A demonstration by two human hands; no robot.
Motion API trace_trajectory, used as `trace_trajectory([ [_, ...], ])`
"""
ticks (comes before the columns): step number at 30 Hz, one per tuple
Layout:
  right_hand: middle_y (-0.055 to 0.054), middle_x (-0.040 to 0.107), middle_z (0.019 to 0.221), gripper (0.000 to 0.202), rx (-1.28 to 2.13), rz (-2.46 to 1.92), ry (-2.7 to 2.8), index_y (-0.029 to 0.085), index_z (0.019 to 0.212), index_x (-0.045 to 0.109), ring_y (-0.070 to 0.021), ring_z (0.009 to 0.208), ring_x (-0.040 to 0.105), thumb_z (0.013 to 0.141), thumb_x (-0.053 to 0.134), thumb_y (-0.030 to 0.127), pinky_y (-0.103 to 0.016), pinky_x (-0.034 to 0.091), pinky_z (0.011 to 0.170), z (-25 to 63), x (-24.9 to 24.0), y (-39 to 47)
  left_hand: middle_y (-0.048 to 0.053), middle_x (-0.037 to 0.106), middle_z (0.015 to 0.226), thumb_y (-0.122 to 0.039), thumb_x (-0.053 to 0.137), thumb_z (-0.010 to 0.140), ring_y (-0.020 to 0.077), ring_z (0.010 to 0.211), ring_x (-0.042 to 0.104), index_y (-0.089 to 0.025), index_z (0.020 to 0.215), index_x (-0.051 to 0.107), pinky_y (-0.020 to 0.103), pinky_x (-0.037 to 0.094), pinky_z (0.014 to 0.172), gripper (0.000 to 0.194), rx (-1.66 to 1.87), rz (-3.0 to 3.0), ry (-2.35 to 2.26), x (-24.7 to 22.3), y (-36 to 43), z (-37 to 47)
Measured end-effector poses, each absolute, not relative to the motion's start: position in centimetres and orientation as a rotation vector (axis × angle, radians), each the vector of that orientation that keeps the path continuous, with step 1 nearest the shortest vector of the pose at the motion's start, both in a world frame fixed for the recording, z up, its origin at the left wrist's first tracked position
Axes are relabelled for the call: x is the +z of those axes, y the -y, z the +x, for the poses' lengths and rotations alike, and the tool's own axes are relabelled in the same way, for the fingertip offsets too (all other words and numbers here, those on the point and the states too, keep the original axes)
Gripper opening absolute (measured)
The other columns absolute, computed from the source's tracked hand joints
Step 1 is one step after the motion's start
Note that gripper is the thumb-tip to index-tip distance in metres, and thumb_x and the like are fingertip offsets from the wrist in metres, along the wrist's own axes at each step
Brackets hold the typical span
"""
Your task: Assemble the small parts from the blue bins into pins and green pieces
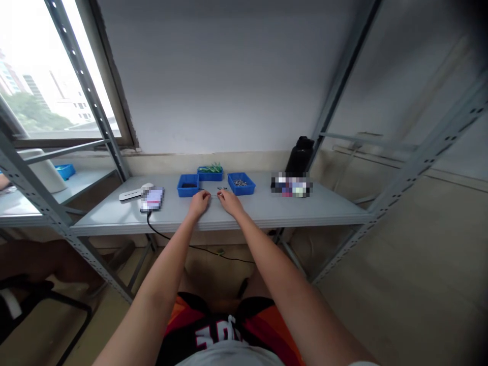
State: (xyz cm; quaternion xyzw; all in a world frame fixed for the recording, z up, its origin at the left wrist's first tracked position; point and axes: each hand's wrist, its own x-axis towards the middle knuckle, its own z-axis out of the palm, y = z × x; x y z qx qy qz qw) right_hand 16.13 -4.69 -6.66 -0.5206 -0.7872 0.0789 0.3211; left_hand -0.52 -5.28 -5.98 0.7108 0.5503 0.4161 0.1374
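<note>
My left hand rests on the grey table top in front of the left blue bin, its fingers closed in a pinch. What they hold, if anything, is too small to name. Just to the right, my right hand also has its fingertips pinched together, pointing toward the left hand across a narrow gap. Its contents cannot be made out. Beyond its fingers lies a small dark piece. The left bin holds dark material; the right blue bin has many small metallic parts in it. Behind them, another blue bin holds green strip-like pieces.
A phone with a black cable lies at the left beside a white device. A black bottle and a blurred packet stand at the right. Metal shelf posts flank the table. Another person's leg shows at far left.
</note>
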Motion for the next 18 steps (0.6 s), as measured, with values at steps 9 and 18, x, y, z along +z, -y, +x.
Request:
trace_trajectory([
  [9, -0.011, 0.068, 0.103, 0.025, 0.221, -1.364, 2.039, 0.018, 0.103, 0.065, -0.0208, 0.095, 0.061, 0.096, 0.042, 0.028, -0.028, 0.042, 0.082, 16.13, -6.71, 4.56, 0.010, 0.072, 0.091, -0.021, 0.052, 0.084, 0.0213, 0.085, 0.064, -0.014, 0.086, 0.069, 0.030, 0.046, 0.081, 0.018, 1.290, 2.009, -1.607, -5.92, 5.20, -0.58],
  [18, -0.008, 0.070, 0.095, 0.027, 0.228, -1.366, 1.913, 0.020, 0.105, 0.062, -0.0203, 0.086, 0.062, 0.097, 0.039, 0.031, -0.028, 0.042, 0.075, 16.43, -6.42, 4.60, 0.013, 0.073, 0.090, -0.028, 0.049, 0.086, 0.0236, 0.085, 0.064, -0.011, 0.088, 0.073, 0.032, 0.045, 0.081, 0.029, 1.296, 1.935, -1.642, -5.63, 5.06, -0.74],
])
